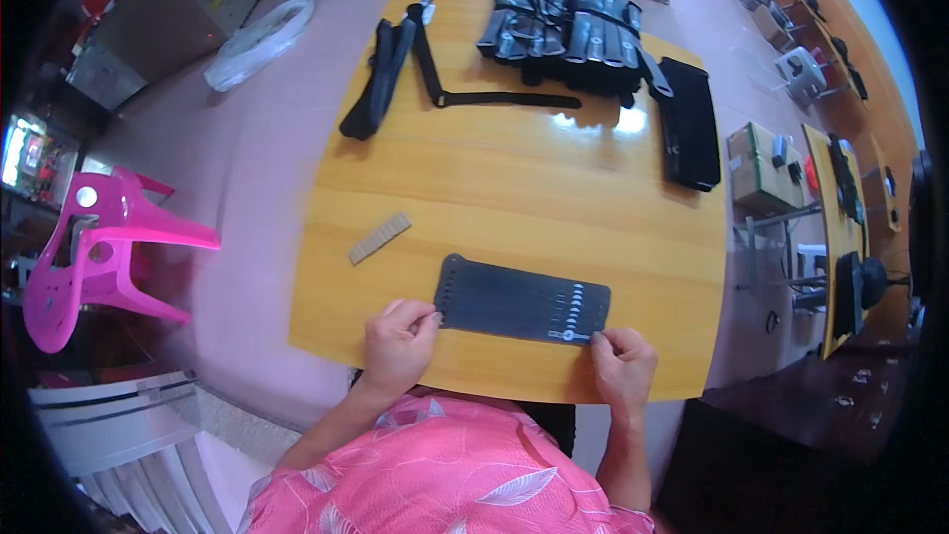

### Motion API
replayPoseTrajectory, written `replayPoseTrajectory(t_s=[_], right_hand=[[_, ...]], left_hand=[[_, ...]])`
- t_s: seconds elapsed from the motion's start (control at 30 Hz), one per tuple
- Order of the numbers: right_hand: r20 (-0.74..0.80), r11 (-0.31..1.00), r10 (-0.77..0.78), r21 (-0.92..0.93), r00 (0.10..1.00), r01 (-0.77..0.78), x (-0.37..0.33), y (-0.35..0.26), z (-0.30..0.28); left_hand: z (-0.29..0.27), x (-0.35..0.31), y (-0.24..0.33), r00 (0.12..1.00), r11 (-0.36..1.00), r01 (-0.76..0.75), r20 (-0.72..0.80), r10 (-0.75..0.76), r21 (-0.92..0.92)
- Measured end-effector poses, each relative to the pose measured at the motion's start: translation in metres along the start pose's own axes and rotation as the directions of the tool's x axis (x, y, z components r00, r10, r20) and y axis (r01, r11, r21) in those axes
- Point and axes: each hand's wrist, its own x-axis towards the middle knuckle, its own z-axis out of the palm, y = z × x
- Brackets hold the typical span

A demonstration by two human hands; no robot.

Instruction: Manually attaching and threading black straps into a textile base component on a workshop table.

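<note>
Several flat black strips [509, 299] lie side by side on the wooden table in front of me, overlapping into a panel, with a row of white marks near the right end. My left hand [399, 341] is closed in a pinch at the near left corner, on the end of the nearest strip. At the near right corner, the fingers of my right hand [625, 361] pinch that strip's other end. A narrow brown piece [380, 238], ridged like cardboard, rests beyond my left hand.
Black straps [381, 79] lie at the table's far left. Tied bundles of black strips [568, 30] sit at the back, beside a stack of long black pieces [689, 124]. A pink plastic stool [114, 237] stands left of the table [514, 178]; a cardboard box [759, 178] is at the right.
</note>
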Motion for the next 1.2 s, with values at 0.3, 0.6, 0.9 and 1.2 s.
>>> replayPoseTrajectory(t_s=[0.3,0.6,0.9,1.2], right_hand=[[0.046,0.999,0.024,-0.024,0.999,-0.023,0.002,-0.002,-0.006],[-0.014,1.000,-0.001,-0.004,1.000,0.001,0.000,0.000,-0.005],[-0.014,1.000,0.005,-0.015,1.000,-0.005,0.000,0.001,-0.001],[0.020,0.999,0.012,-0.039,1.000,-0.011,0.000,-0.002,-0.004]], left_hand=[[0.001,-0.001,0.006,1.000,1.000,0.007,0.015,-0.007,0.001],[0.003,0.000,0.008,1.000,1.000,0.002,0.013,-0.002,-0.003],[0.003,0.000,0.004,1.000,1.000,-0.022,0.002,0.022,0.000],[0.004,-0.001,0.002,1.000,1.000,-0.009,0.016,0.009,-0.025]])
